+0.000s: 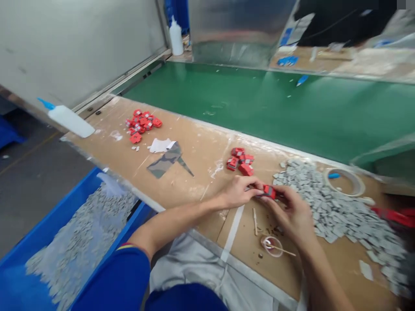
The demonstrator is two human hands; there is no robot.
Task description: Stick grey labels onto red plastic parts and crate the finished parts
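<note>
Between my two hands, above the wooden table [201, 172], is a small red toy car body [269, 191] with grey parts. My left hand [241, 190] pinches its left end with thumb and fingertips. From the right, my right hand [293, 211] grips the other end. Just beyond my left hand lies a small group of red car bodies [240, 160]. A big heap of flat grey pieces [311, 190] spreads to the right of my right hand. Nearer to me, a small clear cup [272, 246] with a thin stick stands on the table.
A larger pile of red car bodies [142, 123] lies far left, near a camouflage cloth scrap [168, 160] and a white bottle [71, 121]. A tape roll [356, 183] sits by the grey heap. Beyond runs a green conveyor belt [243, 103]. A blue bin [19, 263] stands lower left.
</note>
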